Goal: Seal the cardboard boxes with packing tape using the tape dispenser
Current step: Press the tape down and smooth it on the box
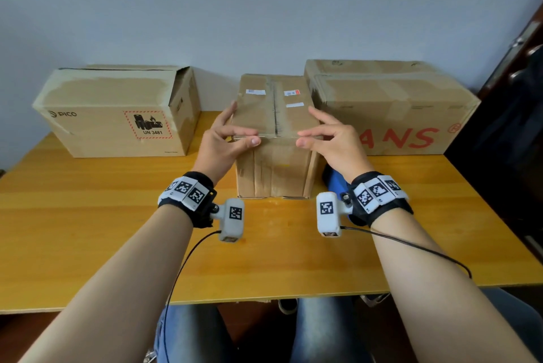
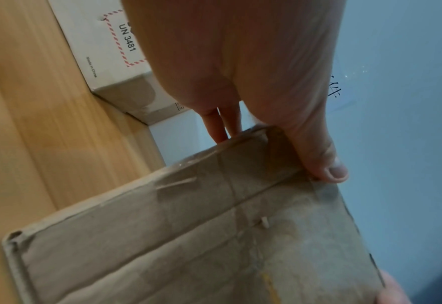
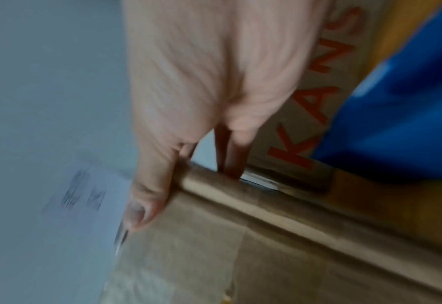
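A small upright cardboard box (image 1: 276, 168) stands mid-table, with clear tape along its top seam (image 1: 274, 104). My left hand (image 1: 235, 133) is at its near left top corner: the thumb (image 2: 328, 164) lies along the near top edge and the straight fingers run down the left side. My right hand (image 1: 320, 133) mirrors it at the near right corner, thumb (image 3: 147, 201) on the edge and fingers along the right side. A blue tape dispenser (image 1: 333, 183) lies on the table beside the box, mostly hidden behind my right wrist. The right wrist view is blurred.
A wide PICO box (image 1: 117, 116) with a raised end flap sits at the back left. A larger box with red lettering (image 1: 390, 107) sits at the back right, close to the middle box. The wooden table (image 1: 88, 230) meets a wall; dark furniture (image 1: 505, 127) stands at the right.
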`<action>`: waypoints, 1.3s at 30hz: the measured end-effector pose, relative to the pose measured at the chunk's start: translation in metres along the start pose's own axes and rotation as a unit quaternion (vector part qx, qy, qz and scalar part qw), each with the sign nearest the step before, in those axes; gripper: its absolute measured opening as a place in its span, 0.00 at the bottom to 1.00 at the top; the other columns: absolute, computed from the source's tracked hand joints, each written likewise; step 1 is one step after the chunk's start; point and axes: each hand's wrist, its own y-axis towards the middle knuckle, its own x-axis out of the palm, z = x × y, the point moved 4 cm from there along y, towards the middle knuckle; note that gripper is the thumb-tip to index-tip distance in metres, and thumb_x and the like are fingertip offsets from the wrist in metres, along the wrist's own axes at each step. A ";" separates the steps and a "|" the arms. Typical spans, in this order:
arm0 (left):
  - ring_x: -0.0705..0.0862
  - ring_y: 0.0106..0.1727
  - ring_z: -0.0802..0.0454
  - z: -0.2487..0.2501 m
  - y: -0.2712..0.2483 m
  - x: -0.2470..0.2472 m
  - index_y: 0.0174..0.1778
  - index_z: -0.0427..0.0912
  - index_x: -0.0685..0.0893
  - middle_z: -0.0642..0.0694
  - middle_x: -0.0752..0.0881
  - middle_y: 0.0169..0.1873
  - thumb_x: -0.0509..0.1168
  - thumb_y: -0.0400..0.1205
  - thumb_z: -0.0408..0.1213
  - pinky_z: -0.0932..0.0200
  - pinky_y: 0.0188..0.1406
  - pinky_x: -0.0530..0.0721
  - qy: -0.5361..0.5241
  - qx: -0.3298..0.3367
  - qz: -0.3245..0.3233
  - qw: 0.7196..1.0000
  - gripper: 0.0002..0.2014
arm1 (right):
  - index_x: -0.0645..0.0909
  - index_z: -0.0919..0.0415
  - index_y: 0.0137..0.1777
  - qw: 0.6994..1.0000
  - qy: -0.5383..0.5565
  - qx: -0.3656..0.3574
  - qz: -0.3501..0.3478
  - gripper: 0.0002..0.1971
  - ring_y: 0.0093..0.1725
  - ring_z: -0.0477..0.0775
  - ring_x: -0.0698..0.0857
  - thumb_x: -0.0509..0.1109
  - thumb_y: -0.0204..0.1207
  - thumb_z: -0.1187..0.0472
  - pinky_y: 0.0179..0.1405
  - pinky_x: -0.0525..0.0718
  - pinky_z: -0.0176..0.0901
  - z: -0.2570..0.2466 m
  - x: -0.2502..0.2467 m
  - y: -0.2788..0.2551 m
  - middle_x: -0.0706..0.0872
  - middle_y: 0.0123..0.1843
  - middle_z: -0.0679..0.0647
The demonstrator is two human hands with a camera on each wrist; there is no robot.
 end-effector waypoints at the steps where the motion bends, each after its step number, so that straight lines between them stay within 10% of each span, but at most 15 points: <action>1: 0.70 0.79 0.66 -0.001 0.000 -0.001 0.43 0.51 0.94 0.57 0.73 0.80 0.80 0.68 0.45 0.57 0.79 0.71 -0.009 0.002 -0.001 1.000 0.09 | 0.93 0.48 0.46 0.999 0.036 0.007 -0.003 0.06 0.76 0.30 0.73 0.83 0.71 0.59 0.80 0.68 0.42 0.003 -0.002 -0.002 0.78 0.78 0.37; 4: 0.72 0.78 0.65 -0.004 -0.001 -0.004 0.43 0.51 0.93 0.56 0.75 0.78 0.79 0.70 0.44 0.52 0.79 0.74 -0.027 0.003 -0.001 1.000 0.08 | 0.93 0.55 0.48 0.994 0.109 0.003 -0.009 0.06 0.76 0.37 0.77 0.81 0.73 0.65 0.79 0.73 0.45 0.009 -0.005 -0.005 0.81 0.75 0.40; 10: 0.67 0.77 0.76 -0.007 -0.002 -0.003 0.47 0.47 0.92 0.55 0.66 0.85 0.76 0.74 0.41 0.76 0.70 0.70 -0.031 0.004 -0.015 0.999 0.07 | 0.91 0.61 0.51 0.983 0.185 0.009 -0.015 0.07 0.74 0.41 0.80 0.77 0.76 0.71 0.73 0.80 0.42 0.021 -0.010 -0.007 0.85 0.71 0.42; 17: 0.61 0.85 0.62 -0.005 -0.002 -0.004 0.57 0.56 0.92 0.59 0.62 0.85 0.66 0.84 0.50 0.41 0.83 0.67 -0.006 -0.004 -0.040 0.999 0.11 | 0.89 0.59 0.61 0.988 0.152 0.033 -0.020 0.10 0.72 0.34 0.80 0.71 0.83 0.64 0.56 0.81 0.30 0.016 -0.011 -0.009 0.82 0.72 0.31; 23: 0.79 0.74 0.57 -0.008 -0.003 -0.010 0.69 0.56 0.86 0.56 0.78 0.76 0.70 0.82 0.51 0.43 0.73 0.81 -0.006 -0.060 0.046 0.997 0.18 | 0.89 0.49 0.61 0.994 0.105 0.037 -0.019 0.10 0.68 0.35 0.83 0.70 0.85 0.61 0.58 0.86 0.45 0.008 -0.013 -0.014 0.80 0.74 0.30; 27: 0.89 0.53 0.61 -0.003 -0.015 -0.017 0.58 0.47 0.89 0.56 0.91 0.50 0.78 0.76 0.51 0.47 0.55 0.91 0.000 -0.080 0.188 0.979 0.18 | 0.90 0.49 0.60 0.997 0.048 0.033 -0.045 0.10 0.69 0.41 0.83 0.72 0.83 0.61 0.57 0.91 0.49 -0.003 -0.016 -0.007 0.81 0.72 0.31; 39: 0.89 0.44 0.63 -0.010 -0.038 -0.013 0.42 0.54 0.91 0.57 0.92 0.39 0.77 0.78 0.49 0.56 0.52 0.88 0.029 -0.075 0.232 0.969 0.05 | 0.90 0.50 0.61 0.998 0.049 0.038 -0.029 0.10 0.64 0.38 0.86 0.72 0.83 0.60 0.49 0.92 0.47 -0.003 -0.015 -0.010 0.80 0.74 0.31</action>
